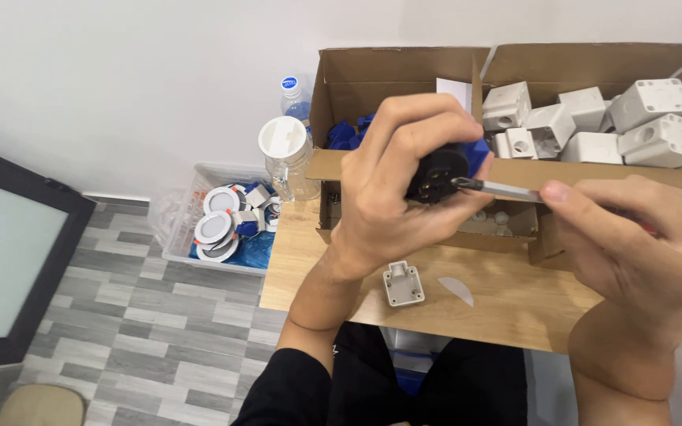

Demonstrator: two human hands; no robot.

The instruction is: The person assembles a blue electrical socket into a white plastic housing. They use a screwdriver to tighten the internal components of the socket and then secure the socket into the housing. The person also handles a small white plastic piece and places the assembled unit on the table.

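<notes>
My left hand (404, 185) grips a black and blue plug-like connector (445, 167) with its pin face turned to the right. My right hand (633, 244) holds a screwdriver (499, 189); its metal tip touches the black face of the connector. Both hands hover above the wooden table (357, 268), in front of the cardboard boxes. On the table below my left hand lies a small white plastic box part (402, 284), with a thin pale sliver (456, 290) beside it.
An open cardboard box (593, 67) at the back right holds several white plastic housings (593, 122); the box to its left (357, 79) holds blue parts. A clear jar (287, 158), a water bottle (294, 95), and a floor bin of round lamps (219, 225) stand left. A dark panel (9, 252) leans at far left.
</notes>
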